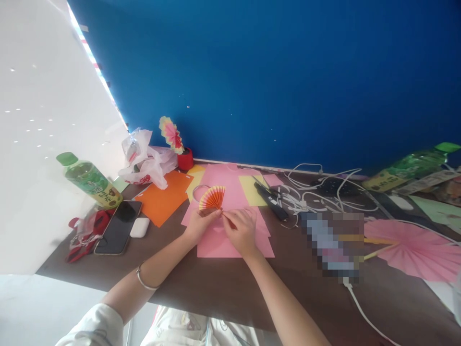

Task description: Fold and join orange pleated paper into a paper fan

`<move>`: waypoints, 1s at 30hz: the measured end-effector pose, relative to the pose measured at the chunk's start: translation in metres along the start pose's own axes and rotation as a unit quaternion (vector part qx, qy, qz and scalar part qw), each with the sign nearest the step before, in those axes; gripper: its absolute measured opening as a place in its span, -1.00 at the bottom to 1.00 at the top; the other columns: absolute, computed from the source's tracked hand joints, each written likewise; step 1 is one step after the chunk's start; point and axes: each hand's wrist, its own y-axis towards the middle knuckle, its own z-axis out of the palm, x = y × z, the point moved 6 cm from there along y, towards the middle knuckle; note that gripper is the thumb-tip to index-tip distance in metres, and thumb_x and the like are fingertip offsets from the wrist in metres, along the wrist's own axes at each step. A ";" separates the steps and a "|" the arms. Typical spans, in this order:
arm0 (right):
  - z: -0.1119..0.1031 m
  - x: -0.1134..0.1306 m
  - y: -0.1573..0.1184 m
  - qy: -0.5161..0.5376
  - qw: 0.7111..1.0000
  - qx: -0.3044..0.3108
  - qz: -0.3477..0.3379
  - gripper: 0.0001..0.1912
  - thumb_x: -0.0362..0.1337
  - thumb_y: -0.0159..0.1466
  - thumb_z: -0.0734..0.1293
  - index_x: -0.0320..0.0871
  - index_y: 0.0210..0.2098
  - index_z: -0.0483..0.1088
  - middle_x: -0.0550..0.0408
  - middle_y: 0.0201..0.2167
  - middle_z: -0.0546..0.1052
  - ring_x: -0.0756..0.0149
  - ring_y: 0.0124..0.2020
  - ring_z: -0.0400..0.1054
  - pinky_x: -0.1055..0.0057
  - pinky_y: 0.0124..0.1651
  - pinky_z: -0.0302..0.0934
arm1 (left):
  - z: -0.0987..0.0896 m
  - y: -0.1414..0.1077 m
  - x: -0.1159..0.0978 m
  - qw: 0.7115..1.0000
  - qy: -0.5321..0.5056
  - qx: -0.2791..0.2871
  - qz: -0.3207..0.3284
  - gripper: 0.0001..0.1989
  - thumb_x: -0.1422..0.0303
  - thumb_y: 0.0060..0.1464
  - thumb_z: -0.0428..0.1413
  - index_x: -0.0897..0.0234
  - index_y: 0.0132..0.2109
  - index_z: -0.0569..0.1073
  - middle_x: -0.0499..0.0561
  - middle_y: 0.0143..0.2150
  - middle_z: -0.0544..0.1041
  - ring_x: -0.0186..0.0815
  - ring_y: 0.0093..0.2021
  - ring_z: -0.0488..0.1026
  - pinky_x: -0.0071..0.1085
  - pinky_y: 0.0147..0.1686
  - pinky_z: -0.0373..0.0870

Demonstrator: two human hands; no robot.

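A small pleated paper fan (213,197), orange with a yellow outer edge, is spread open between my hands. My left hand (202,224) is closed on its lower left side, thumb toward the gathered base. Close against that base, my right hand (242,229) has thumb and forefinger pinched together; whatever lies between those fingertips is too small to make out. Beneath both hands lie pink paper sheets (234,250). A ring-shaped item (196,192) rests just behind the fan, partly covered by it.
Orange paper (165,199), a phone (119,228), a white earbud case (139,228) and a green-capped bottle (93,182) are on the left. Behind stands a red pot (185,159) with a paper fan. Rightward lie a black-handled tool (272,202), tangled white cables (306,199) and a large pink fan (418,247).
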 end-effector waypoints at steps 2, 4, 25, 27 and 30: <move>0.002 0.000 -0.001 0.000 1.000 0.014 -0.009 -0.86 -0.36 0.22 0.22 -0.09 -0.39 0.41 0.18 -0.47 0.50 0.40 -0.39 0.35 0.24 0.02 -0.03 | -0.002 0.001 -0.001 1.000 0.011 0.003 0.002 -0.67 0.26 -0.19 0.26 0.36 -0.24 0.53 0.12 -0.21 0.56 -0.16 -0.13 0.46 -0.21 -0.03 0.34; 0.003 -0.001 -0.001 -0.008 1.000 0.025 -0.017 -0.84 -0.37 0.23 0.21 -0.08 -0.40 0.41 0.17 -0.46 0.50 0.40 -0.38 0.34 0.23 0.03 -0.04 | -0.002 0.001 -0.002 0.999 0.030 0.015 -0.001 -0.68 0.24 -0.18 0.25 0.36 -0.26 0.54 0.11 -0.24 0.56 -0.17 -0.16 0.47 -0.22 -0.05 0.35; 0.003 -0.003 0.000 -0.028 0.999 0.033 -0.032 -0.59 -0.47 0.09 0.16 -0.20 -0.04 0.23 -0.13 -0.10 0.38 0.12 0.00 0.24 0.14 0.02 0.21 | -0.015 0.007 -0.012 0.996 0.082 -0.012 0.031 -0.68 0.16 -0.06 0.15 0.35 -0.28 0.54 0.08 -0.28 0.55 -0.23 -0.21 0.48 -0.30 -0.11 0.37; -0.002 -0.005 -0.001 -0.001 0.999 0.014 -0.045 -0.59 -0.47 0.14 0.15 -0.18 0.00 0.20 -0.12 -0.10 0.38 0.18 -0.03 0.28 0.21 0.00 0.26 | -0.017 0.009 -0.007 0.999 0.043 -0.012 0.008 -0.68 0.16 -0.09 0.17 0.35 -0.28 0.53 0.09 -0.27 0.55 -0.23 -0.22 0.49 -0.29 -0.13 0.39; -0.009 -0.005 -0.001 0.015 0.997 0.013 -0.072 -0.60 -0.45 0.19 0.17 -0.13 0.02 0.20 -0.08 -0.10 0.38 0.19 -0.02 0.29 0.23 0.02 0.27 | -0.020 0.013 -0.005 0.999 0.031 -0.003 -0.017 -0.68 0.17 -0.11 0.19 0.35 -0.29 0.53 0.08 -0.30 0.55 -0.25 -0.26 0.49 -0.31 -0.16 0.40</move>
